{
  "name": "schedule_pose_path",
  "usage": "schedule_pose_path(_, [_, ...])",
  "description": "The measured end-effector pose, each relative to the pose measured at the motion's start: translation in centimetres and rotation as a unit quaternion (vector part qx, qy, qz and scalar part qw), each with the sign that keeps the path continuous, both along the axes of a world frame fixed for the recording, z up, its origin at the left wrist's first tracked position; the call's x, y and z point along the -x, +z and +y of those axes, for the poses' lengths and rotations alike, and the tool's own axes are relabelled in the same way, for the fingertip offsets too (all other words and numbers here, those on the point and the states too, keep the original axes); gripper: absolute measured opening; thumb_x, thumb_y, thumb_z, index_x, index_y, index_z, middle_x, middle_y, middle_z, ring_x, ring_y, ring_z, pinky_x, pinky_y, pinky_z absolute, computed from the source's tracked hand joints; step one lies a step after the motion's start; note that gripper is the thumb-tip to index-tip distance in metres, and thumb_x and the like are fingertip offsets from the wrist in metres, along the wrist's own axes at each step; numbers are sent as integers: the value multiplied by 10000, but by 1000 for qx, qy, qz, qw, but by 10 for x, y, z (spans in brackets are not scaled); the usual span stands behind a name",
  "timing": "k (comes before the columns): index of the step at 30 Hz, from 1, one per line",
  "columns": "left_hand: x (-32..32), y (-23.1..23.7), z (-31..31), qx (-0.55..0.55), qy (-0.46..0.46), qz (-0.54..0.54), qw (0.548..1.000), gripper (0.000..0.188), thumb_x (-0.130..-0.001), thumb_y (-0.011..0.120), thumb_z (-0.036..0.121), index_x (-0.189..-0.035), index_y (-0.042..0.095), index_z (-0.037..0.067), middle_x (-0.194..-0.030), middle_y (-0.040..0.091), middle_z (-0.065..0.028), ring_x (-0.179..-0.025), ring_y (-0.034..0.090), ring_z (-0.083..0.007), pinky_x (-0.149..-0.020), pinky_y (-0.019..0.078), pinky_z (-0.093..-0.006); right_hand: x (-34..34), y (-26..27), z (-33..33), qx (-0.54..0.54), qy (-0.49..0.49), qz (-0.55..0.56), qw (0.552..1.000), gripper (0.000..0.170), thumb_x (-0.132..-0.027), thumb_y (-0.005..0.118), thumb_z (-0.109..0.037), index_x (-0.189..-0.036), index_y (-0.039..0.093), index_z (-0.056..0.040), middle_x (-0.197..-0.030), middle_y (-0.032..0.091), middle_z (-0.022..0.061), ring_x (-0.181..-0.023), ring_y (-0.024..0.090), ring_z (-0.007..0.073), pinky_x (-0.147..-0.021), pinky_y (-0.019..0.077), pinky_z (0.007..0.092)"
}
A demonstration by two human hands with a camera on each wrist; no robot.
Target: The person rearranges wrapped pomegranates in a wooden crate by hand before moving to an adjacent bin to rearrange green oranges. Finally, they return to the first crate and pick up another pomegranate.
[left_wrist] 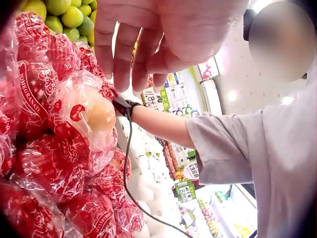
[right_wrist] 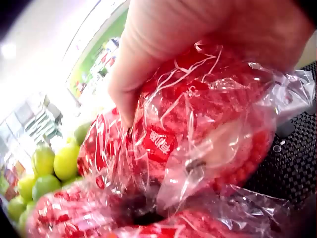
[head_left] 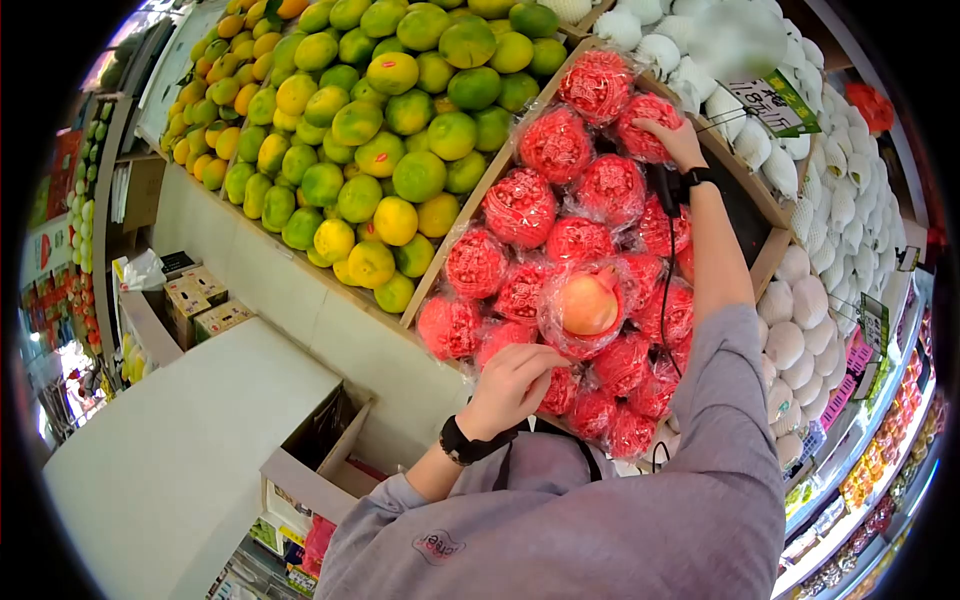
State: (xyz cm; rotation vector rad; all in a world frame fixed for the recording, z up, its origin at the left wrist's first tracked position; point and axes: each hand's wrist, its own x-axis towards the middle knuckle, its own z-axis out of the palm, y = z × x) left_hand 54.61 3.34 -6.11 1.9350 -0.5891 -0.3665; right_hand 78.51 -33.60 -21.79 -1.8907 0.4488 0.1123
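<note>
My right hand grips a plastic-wrapped pomegranate at the far right corner of the pile. In the right wrist view the thumb and palm curl over its top, and the clear film and red foam net are crinkled. My left hand hangs over the near side of the pile, fingers loosely bent, holding nothing. Just beyond it sits a pomegranate with its pale yellow-pink skin bared amid the red net. Other red-netted, wrapped pomegranates fill the bin around it.
Green-yellow citrus is heaped left of a wooden divider. White-netted fruit with price signs lies to the right. Dark mat shows beside my right forearm. A white counter stands at lower left. A black cable hangs from the right wrist.
</note>
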Motion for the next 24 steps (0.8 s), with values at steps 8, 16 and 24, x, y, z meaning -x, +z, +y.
schedule_pose_path(8, [-1,-1,10,-7,17,0,1000,240,-756,572,-36,-963,634,69,-916,627,-107,-850,609,-282,-761,487,-355,38,20,-23,-275,-80,-7,958,544,-766,739,-252,-1192,539,21,-1053,628,74,-902,618,148,-824,494,295])
schedule_pose_path(16, [-16,11,-28,68,37,106,991,221,-853,528,-35,-1061,587,13,-947,646,-116,-882,639,-229,-761,502,-329,165,120,16,-250,-96,-159,950,679,-709,753,-100,-1301,435,-7,-1181,571,76,-1070,552,170,-948,432,323])
schedule_pose_path(24, [5,-3,-84,337,-49,337,878,759,-907,564,180,-1471,72,54,-1463,238,-137,-1316,341,-227,-1048,346,-356,316,196,112,-119,-144,-149,971,970,-592,843,-125,-1382,296,4,-1297,466,142,-1200,468,236,-1033,363,372])
